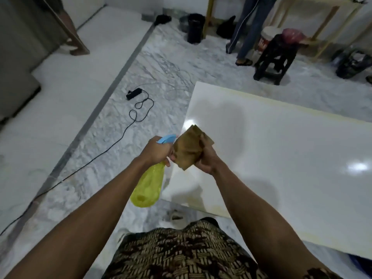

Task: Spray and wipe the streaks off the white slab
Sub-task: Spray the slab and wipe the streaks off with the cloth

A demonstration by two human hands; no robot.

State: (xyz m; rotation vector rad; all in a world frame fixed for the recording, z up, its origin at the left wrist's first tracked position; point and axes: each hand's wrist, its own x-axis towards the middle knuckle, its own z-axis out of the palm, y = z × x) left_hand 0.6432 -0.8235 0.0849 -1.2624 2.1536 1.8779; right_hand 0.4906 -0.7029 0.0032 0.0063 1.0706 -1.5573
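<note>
Nearest, a person in a brown patterned garment [181, 256] is standing at the corner of the white slab [281, 154], both bare arms reaching forward. Their left hand [159, 152] is gripping the neck of a yellow spray bottle [148, 188], fingers curled below its blue trigger head [166, 138], and the bottle is hanging tilted over the marbled floor [124, 137] just beside the slab's edge. Their right hand [207, 158] is clutching a folded brown cloth [187, 150] in curled fingers, holding it above the slab's near corner, close against the nozzle. Beyond, the glossy slab is lying flat, showing yellowish staining along its edges. Farther off, a black cable [120, 137] is trailing across the floor, and a dark stool [275, 59] is standing beside another person's legs [247, 27].
</note>
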